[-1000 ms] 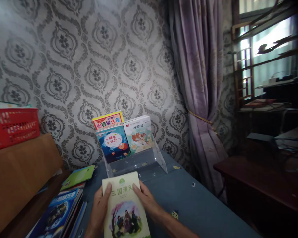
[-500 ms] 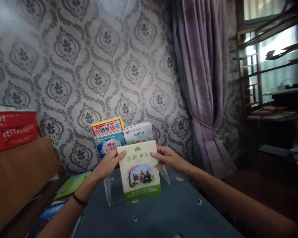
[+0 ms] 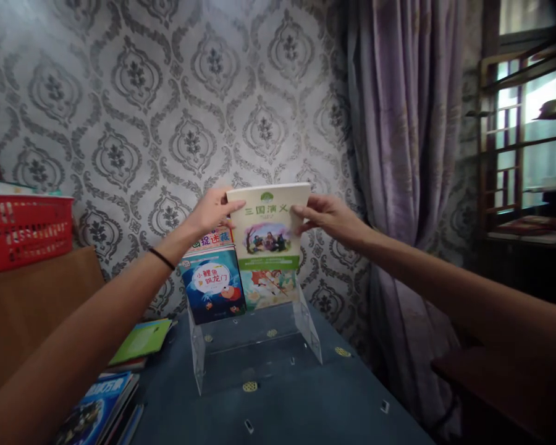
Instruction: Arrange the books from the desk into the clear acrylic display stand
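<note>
A cream book with a green lower band is held upright by its two upper sides. My left hand grips its left edge, thumb on the cover. My right hand pinches the right edge the same way. Behind and below it, a book with a colourful picture shows only its lower part. Left of that stands a blue book, in front of a yellow-and-red book partly covered by my left hand. These books rest in a clear acrylic stand on the dark table.
At the left are a red basket on a brown cardboard box, a green book and a stack of books. Patterned wallpaper and a purple curtain rise behind the dark cloth-covered table.
Both hands have raised the cream book and moved it back, from in front of the stand to over the right-hand book. The view has shifted slightly left.
</note>
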`<control>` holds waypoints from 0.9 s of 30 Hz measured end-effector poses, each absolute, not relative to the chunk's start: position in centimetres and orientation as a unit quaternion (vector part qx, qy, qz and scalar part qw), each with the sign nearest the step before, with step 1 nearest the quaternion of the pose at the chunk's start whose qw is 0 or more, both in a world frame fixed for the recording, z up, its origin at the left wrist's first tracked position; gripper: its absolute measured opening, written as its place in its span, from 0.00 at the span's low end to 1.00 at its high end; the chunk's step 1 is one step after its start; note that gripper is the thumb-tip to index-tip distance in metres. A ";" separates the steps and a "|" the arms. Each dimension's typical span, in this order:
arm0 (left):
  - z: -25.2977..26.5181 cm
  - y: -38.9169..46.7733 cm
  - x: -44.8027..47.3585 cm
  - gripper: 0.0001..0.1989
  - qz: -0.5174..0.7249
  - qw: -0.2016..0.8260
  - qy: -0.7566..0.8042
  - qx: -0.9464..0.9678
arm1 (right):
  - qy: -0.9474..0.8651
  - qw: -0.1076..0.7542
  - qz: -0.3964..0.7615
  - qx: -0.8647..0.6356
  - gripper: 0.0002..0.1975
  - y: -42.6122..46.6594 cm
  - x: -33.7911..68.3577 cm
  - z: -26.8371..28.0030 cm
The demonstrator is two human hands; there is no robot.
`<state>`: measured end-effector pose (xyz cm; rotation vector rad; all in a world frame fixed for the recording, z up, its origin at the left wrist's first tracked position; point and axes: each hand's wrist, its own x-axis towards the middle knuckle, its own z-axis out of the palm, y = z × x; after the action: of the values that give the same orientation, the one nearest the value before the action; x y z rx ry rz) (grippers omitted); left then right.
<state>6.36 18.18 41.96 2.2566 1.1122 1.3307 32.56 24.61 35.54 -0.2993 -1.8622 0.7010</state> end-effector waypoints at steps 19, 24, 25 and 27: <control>44.7 26.0 6.0 0.08 0.505 0.056 0.387 0.769 | -0.764 0.559 0.302 -0.109 0.24 34.3 30.6 39.2; 45.2 27.2 5.9 0.08 0.523 0.077 0.430 0.732 | -0.744 0.577 0.307 -0.141 0.19 36.0 29.9 39.8; 45.2 27.5 6.0 0.09 0.527 0.083 0.439 0.722 | -0.741 0.577 0.309 -0.151 0.19 36.4 29.8 39.8; 45.0 28.2 6.1 0.09 0.530 0.097 0.458 0.707 | -0.738 0.574 0.307 -0.179 0.18 37.2 29.6 39.6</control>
<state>6.10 28.20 45.04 2.0955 1.3561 1.5688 29.63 37.16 39.60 -0.4187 -1.7292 0.7185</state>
